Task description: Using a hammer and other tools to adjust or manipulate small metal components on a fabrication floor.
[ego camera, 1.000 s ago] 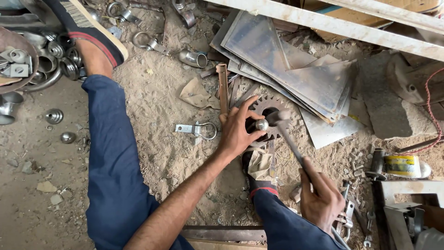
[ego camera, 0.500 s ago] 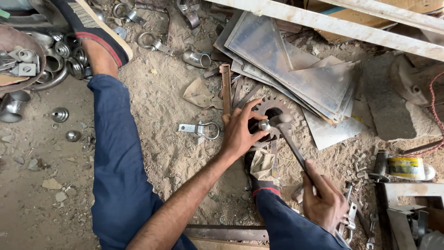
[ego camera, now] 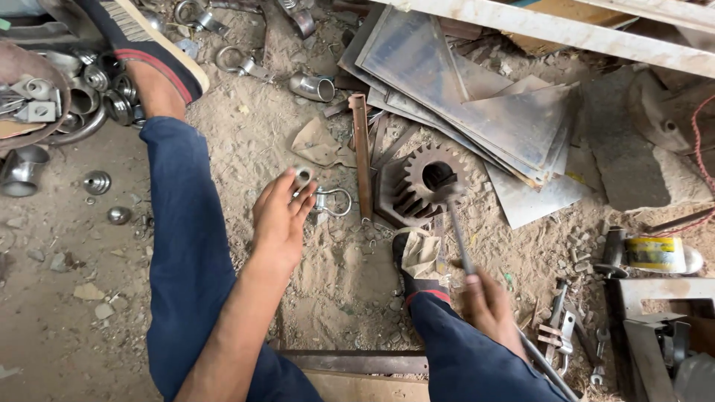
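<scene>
A rusty toothed gear (ego camera: 417, 195) lies in the sand in front of me. My right hand (ego camera: 488, 304) grips the handle of a hammer (ego camera: 456, 231), whose head rests on the gear's centre hole. My left hand (ego camera: 279, 217) is off to the gear's left, pinching a small metal ring (ego camera: 302, 176) at its fingertips, just above a steel shackle (ego camera: 333, 202) on the ground. My right foot (ego camera: 421, 262), in a worn sandal, sits right below the gear. My blue-trousered left leg (ego camera: 182, 246) stretches up the left side.
Stacked metal sheets (ego camera: 465, 104) lie beyond the gear, with a rusty flat bar (ego camera: 361, 152) beside it. A pipe elbow (ego camera: 313, 88) and heaped metal fittings (ego camera: 74, 93) are at top left. Wrenches (ego camera: 564, 327) and a yellow tape roll (ego camera: 657, 254) lie at right.
My left hand has come off the gear and moved left, now pinching a small metal ring. The hammer head stays at the gear's centre; my right hand has barely moved.
</scene>
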